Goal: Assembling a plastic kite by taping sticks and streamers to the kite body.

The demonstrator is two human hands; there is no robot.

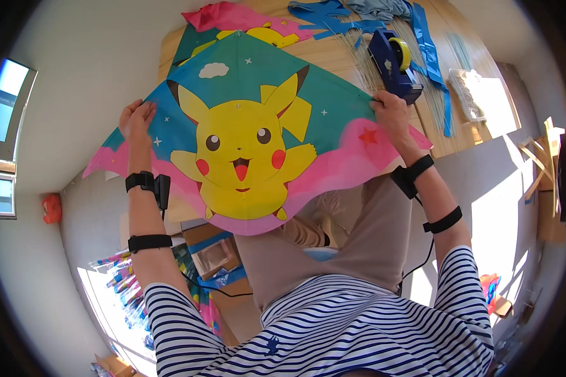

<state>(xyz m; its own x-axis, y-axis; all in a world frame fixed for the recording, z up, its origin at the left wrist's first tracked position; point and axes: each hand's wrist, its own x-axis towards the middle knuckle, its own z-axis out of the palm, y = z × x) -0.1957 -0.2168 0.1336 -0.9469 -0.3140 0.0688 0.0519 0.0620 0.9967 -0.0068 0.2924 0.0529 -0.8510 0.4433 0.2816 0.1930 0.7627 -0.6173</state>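
Observation:
A teal and pink kite (339,160) with a big yellow cartoon animal on it is spread out in front of me, its tip pointing away over the wooden table. My left hand (137,119) grips its left slanted edge, fingers curled over the fabric. On the opposite slanted edge, my right hand (393,114) is closed around the border. The fabric looks stretched fairly flat between both hands, and its rounded lower edge hangs over my lap. Just beyond my right hand stands a dark blue tape dispenser (393,69) with a yellow roll.
Another pink and teal kite (220,17) lies at the table's far left. Blue strips (426,50) and thin clear rods (358,60) cover the far right, near a clear plastic box (466,94). Below the table, a cardboard box (214,254) sits beside a pile of colourful folded fabric (122,283).

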